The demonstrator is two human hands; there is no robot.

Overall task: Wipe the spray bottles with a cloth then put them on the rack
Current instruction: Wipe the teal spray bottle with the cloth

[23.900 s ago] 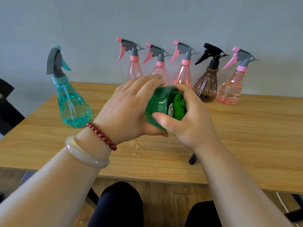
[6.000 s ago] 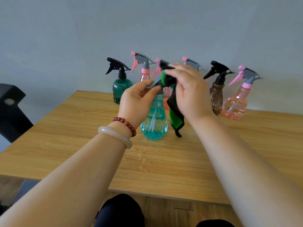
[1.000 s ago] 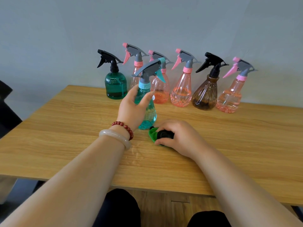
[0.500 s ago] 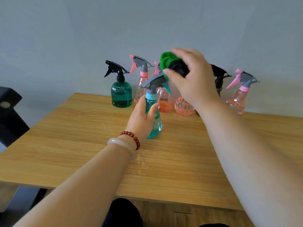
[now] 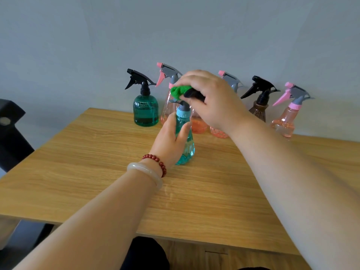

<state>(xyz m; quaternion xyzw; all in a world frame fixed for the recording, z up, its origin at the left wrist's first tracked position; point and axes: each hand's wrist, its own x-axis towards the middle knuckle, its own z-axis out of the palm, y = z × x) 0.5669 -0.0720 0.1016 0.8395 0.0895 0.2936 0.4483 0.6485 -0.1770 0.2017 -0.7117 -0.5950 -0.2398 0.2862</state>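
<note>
Centrally, bottle (image 5: 187, 147) in left hand (image 5: 170, 140) (cloth (image 5: 179, 91) atop)

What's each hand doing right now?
Left hand: grips the teal spray bottle, upright on the table.
Right hand: holds the green cloth bunched on the bottle's sprayer head.

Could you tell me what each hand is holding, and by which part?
The left hand grips the teal spray bottle around its upper body, below the collar. The right hand holds a bunched green cloth over the spray head.
</note>
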